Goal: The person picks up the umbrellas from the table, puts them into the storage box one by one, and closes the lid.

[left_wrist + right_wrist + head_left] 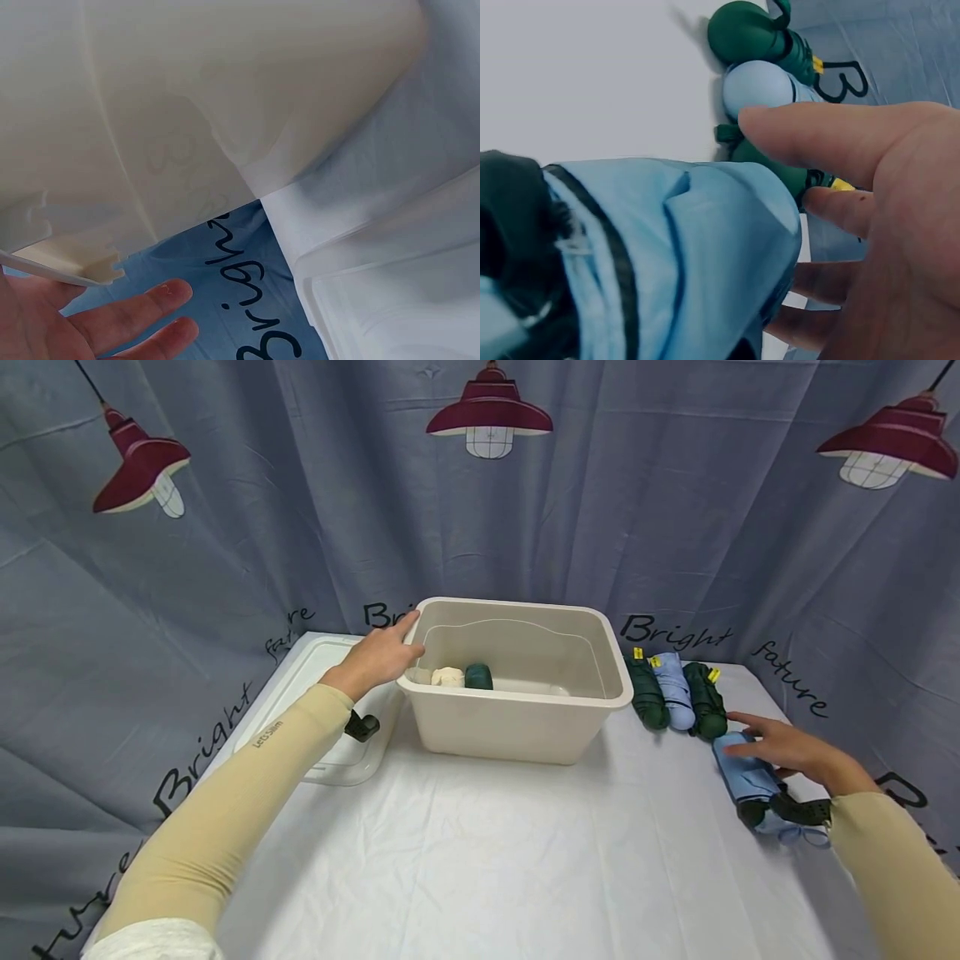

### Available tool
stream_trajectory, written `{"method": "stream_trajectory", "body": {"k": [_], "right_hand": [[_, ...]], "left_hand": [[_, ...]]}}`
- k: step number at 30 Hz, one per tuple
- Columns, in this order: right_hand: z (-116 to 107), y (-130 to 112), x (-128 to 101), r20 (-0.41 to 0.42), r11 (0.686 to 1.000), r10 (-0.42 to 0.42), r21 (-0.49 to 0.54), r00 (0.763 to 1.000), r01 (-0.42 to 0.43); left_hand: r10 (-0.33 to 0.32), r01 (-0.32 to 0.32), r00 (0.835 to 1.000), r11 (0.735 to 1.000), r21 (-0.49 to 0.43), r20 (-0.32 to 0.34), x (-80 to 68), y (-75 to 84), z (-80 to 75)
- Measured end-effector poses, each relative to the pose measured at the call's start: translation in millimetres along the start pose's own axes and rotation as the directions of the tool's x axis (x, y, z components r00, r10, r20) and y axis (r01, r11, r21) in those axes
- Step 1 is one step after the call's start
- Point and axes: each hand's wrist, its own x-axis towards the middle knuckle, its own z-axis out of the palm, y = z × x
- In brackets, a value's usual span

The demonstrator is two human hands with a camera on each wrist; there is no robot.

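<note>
Left hand (pixel 382 653) on bin rim (pixel 517 607); right hand (pixel 787 747) over umbrella (pixel 746 772).

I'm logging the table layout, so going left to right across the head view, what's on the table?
Clear lid → left hand → beige bin → dark green umbrella → light blue umbrella → second dark green umbrella → blue umbrella under the right hand.

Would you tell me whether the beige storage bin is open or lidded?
Open: the bin has no lid on; its clear lid lies beside it.
</note>
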Motion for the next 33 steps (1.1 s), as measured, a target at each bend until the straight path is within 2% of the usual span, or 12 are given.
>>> {"method": "stream_trajectory", "body": {"k": [13, 25, 33], "right_hand": [[8.7, 3.1, 0.7, -0.026, 0.994, 0.091, -0.059, 0.996, -0.092], [14.8, 5.7, 1.2, -0.108, 0.99, 0.039, -0.133, 0.993, -0.053], [14.5, 7.6, 0.8, -0.133, 0.991, 0.018, -0.131, 0.991, -0.035]], "left_hand": [[-0.005, 0.005, 1.0, 1.0, 0.002, 0.003, -1.2, 1.6, -0.8], [0.0, 0.0, 1.0, 1.0, -0.011, 0.005, -0.9, 1.5, -0.6], [-0.003, 0.003, 1.0, 1.0, 0.002, 0.007, -0.9, 1.6, -1.5]]}}
